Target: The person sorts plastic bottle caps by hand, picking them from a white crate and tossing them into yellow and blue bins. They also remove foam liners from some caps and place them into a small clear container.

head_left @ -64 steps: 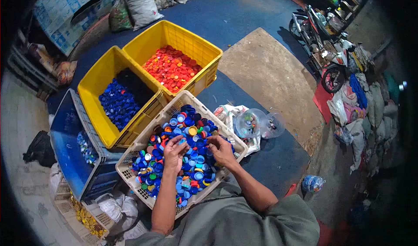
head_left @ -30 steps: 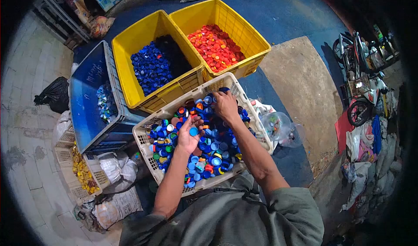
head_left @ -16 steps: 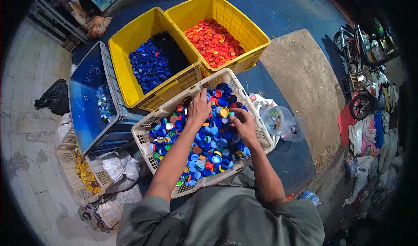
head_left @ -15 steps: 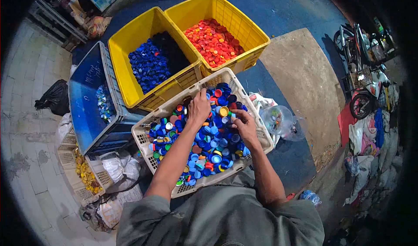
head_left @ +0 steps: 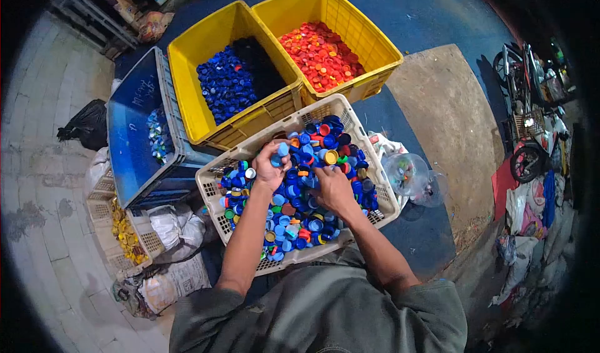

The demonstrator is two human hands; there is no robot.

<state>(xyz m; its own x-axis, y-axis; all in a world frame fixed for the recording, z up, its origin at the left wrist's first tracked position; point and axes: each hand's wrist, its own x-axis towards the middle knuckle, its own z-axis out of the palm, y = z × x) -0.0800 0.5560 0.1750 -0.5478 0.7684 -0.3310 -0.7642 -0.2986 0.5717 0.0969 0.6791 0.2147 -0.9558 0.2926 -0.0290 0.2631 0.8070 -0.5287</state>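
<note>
A cream perforated crate (head_left: 209,203) in front of me holds a heap of mixed bottle caps (head_left: 315,225), mostly blue, with some red, green, yellow and white ones. My left hand (head_left: 270,169) is turned partly upward over the crate's left half, its fingers curled round light blue caps (head_left: 279,155). Right of it, my right hand (head_left: 333,189) reaches down among the caps with bent fingers. Its fingertips are partly hidden in the heap, so what they hold cannot be made out.
Beyond the crate, one yellow bin (head_left: 181,84) holds dark blue caps and another (head_left: 375,40) red caps. A blue bin (head_left: 125,147) and a crate of yellow caps (head_left: 100,206) are at left. Clear plastic containers (head_left: 407,175) lie right; a bicycle (head_left: 525,162) is farther off.
My left hand has turned over and now holds light blue caps. My right hand has moved left and down into the heap. The view has shifted slightly.
</note>
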